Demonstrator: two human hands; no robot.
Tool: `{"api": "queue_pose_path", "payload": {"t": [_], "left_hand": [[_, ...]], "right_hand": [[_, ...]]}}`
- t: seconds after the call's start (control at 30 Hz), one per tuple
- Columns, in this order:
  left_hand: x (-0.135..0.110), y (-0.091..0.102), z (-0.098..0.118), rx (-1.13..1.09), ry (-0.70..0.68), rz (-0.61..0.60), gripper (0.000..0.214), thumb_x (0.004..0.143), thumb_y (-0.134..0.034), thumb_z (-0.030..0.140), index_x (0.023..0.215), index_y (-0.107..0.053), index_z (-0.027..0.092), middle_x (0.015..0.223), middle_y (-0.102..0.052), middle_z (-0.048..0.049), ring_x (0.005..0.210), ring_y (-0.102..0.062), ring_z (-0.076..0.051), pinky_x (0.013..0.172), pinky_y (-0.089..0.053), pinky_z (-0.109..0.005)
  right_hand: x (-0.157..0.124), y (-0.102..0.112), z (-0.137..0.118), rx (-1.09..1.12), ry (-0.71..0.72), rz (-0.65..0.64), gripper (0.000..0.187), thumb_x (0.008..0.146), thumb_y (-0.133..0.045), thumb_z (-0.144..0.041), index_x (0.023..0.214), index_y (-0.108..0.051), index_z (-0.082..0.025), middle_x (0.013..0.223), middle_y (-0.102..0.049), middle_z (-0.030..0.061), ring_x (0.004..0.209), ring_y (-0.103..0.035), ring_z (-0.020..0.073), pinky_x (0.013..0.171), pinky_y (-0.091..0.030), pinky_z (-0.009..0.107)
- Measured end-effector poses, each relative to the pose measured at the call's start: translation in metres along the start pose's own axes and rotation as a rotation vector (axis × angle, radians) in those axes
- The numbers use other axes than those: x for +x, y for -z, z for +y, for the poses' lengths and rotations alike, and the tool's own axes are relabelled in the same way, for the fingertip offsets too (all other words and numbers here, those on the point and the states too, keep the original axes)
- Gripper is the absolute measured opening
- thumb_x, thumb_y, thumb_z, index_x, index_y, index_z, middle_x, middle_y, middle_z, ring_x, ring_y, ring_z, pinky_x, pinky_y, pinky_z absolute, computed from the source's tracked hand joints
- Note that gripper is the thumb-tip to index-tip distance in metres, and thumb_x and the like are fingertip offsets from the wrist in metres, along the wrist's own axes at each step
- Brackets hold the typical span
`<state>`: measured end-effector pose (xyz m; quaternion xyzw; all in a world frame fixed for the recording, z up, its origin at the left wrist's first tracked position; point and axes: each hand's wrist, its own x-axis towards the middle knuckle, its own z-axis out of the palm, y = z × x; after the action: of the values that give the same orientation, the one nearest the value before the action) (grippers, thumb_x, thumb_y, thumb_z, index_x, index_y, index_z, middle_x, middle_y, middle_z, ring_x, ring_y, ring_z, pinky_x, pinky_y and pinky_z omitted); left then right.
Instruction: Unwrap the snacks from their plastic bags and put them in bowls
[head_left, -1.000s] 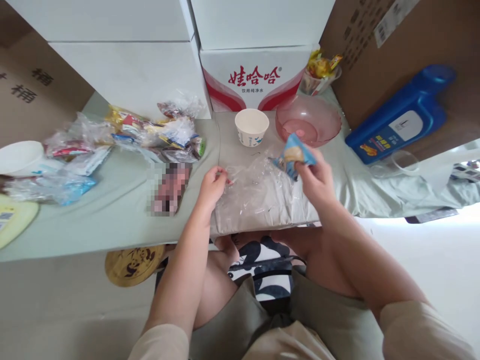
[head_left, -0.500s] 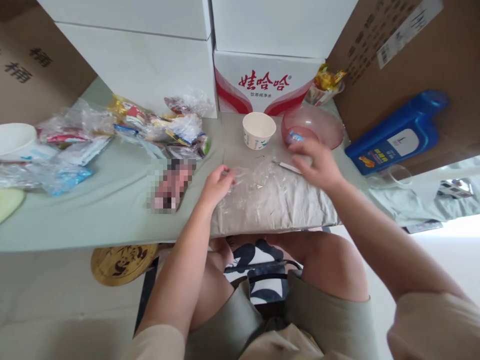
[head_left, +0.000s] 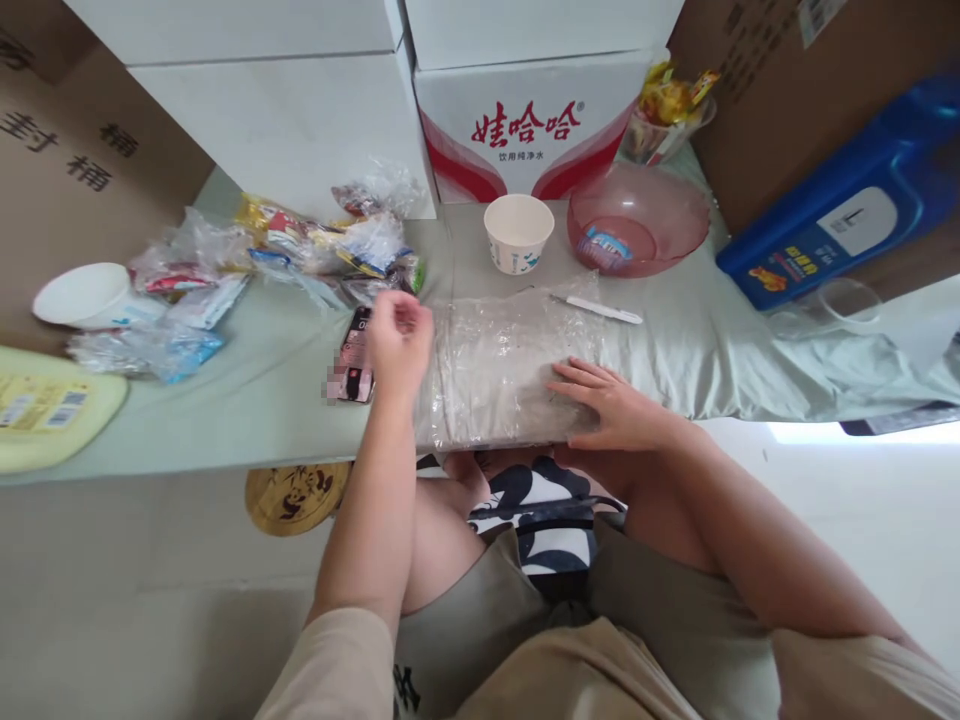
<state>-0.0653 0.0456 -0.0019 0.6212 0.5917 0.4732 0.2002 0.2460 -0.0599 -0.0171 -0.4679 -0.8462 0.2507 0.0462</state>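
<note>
From the head camera, a green cloth covers the surface (head_left: 255, 415), with a white carton (head_left: 517, 150) at the far side. A transparent plastic sheet (head_left: 495, 370) lies flat at the near middle, between the two hands. A white-handled tool (head_left: 604, 308) seems to lie across its far right corner; a tug on the sheet could drag the tool along or, if its tip is sharp, snag the film. A sideways pull might also reach the paper cup (head_left: 517, 235) just beyond. The right hand (head_left: 607, 400) is palm down, fingers spread on the sheet's right part, grasping nothing. The left hand (head_left: 401, 335) is raised at the left edge, wrist bent, fingers loosely curled; whether they pinch anything cannot be told.
</note>
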Motion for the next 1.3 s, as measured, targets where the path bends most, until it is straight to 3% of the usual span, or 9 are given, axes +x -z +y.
{"api": "queue_pose_path", "payload": {"t": [0.13,0.23,0.33,0.53,0.67,0.83,0.97,1.13,1.3], "left_hand": [[-0.054,-0.003,0.042,0.253,-0.233,-0.866,0.055,0.066,-0.084,0.034,0.117,-0.068,0.027,0.137,-0.063,-0.0086,0.133,-0.054,-0.033,0.114,-0.043,-0.049],[-0.078,-0.01,0.049,0.477,-0.224,-0.995,0.081,0.061,-0.087,0.021,0.137,-0.06,0.033,0.163,-0.038,-0.0092,0.153,-0.028,-0.041,0.121,-0.029,-0.06],[-0.075,-0.009,0.042,0.445,-0.252,-1.036,0.067,0.072,-0.076,0.015,0.136,-0.063,0.033,0.161,-0.043,-0.0066,0.152,-0.033,-0.035,0.121,-0.034,-0.055],[-0.05,0.004,0.032,0.268,-0.192,-0.802,0.023,0.084,-0.054,0.015,0.084,-0.076,0.023,0.127,-0.071,-0.006,0.111,-0.069,-0.024,0.102,-0.053,-0.041],[-0.042,0.014,0.029,0.111,-0.166,-0.706,0.018,0.081,-0.063,0.025,0.094,-0.075,0.022,0.128,-0.07,-0.0069,0.113,-0.068,-0.024,0.105,-0.051,-0.041],[-0.038,0.01,0.015,0.034,-0.105,-0.708,0.013,0.079,-0.064,0.024,0.087,-0.073,0.021,0.12,-0.074,-0.0073,0.11,-0.069,-0.023,0.103,-0.052,-0.041],[-0.031,0.002,0.001,-0.205,0.06,-0.501,0.019,0.083,-0.064,0.036,0.085,-0.072,0.019,0.098,-0.078,-0.0084,0.097,-0.073,-0.022,0.092,-0.056,-0.036],[-0.024,-0.002,-0.011,-0.31,0.204,-0.389,0.03,0.086,-0.064,0.047,0.086,-0.068,0.018,0.082,-0.076,-0.0065,0.08,-0.073,-0.018,0.074,-0.056,-0.028],[-0.026,-0.006,-0.013,-0.205,0.14,-0.324,0.019,0.088,-0.062,0.036,0.09,-0.068,0.018,0.064,-0.064,0.0014,0.057,-0.063,-0.012,0.058,-0.051,-0.023]], "right_hand": [[0.004,-0.004,0.0,-0.091,-0.048,0.014,0.095,0.069,-0.083,-0.046,0.155,-0.045,-0.031,0.168,-0.026,0.0136,0.155,-0.018,0.0459,0.119,-0.019,0.073],[0.003,-0.006,0.0,-0.141,-0.068,0.019,0.096,0.067,-0.084,-0.035,0.155,-0.044,-0.03,0.169,-0.023,0.0148,0.155,-0.015,0.0478,0.118,-0.015,0.075],[-0.003,-0.004,0.004,-0.099,-0.03,0.051,0.076,0.075,-0.078,-0.032,0.147,-0.056,-0.031,0.167,-0.031,0.0115,0.154,-0.021,0.0444,0.119,-0.017,0.074],[-0.014,0.007,0.018,0.157,0.003,0.329,0.024,0.09,-0.058,-0.031,0.101,-0.078,-0.025,0.149,-0.058,0.0088,0.145,-0.046,0.0353,0.117,-0.032,0.065],[-0.01,0.008,0.019,0.415,-0.151,0.588,0.026,0.093,-0.053,-0.038,0.088,-0.074,-0.023,0.102,-0.079,0.0074,0.102,-0.073,0.0257,0.103,-0.051,0.05],[-0.008,0.004,0.03,0.785,-0.209,0.848,0.036,0.092,-0.055,-0.056,0.106,-0.067,-0.025,0.077,-0.074,0.0026,0.078,-0.073,0.0217,0.086,-0.057,0.042],[-0.012,0.001,0.044,0.747,-0.035,0.714,0.069,0.077,-0.069,-0.069,0.133,-0.057,-0.03,0.112,-0.076,0.0078,0.113,-0.069,0.0286,0.105,-0.049,0.05],[-0.008,0.0,0.042,0.564,-0.164,0.677,0.037,0.089,-0.06,-0.06,0.088,-0.072,-0.025,0.105,-0.077,0.0083,0.119,-0.067,0.0303,0.108,-0.046,0.051],[0.001,0.006,0.023,0.654,-0.178,0.758,0.039,0.088,-0.059,-0.06,0.099,-0.072,-0.024,0.105,-0.077,0.0077,0.105,-0.07,0.0264,0.099,-0.052,0.045]]}}
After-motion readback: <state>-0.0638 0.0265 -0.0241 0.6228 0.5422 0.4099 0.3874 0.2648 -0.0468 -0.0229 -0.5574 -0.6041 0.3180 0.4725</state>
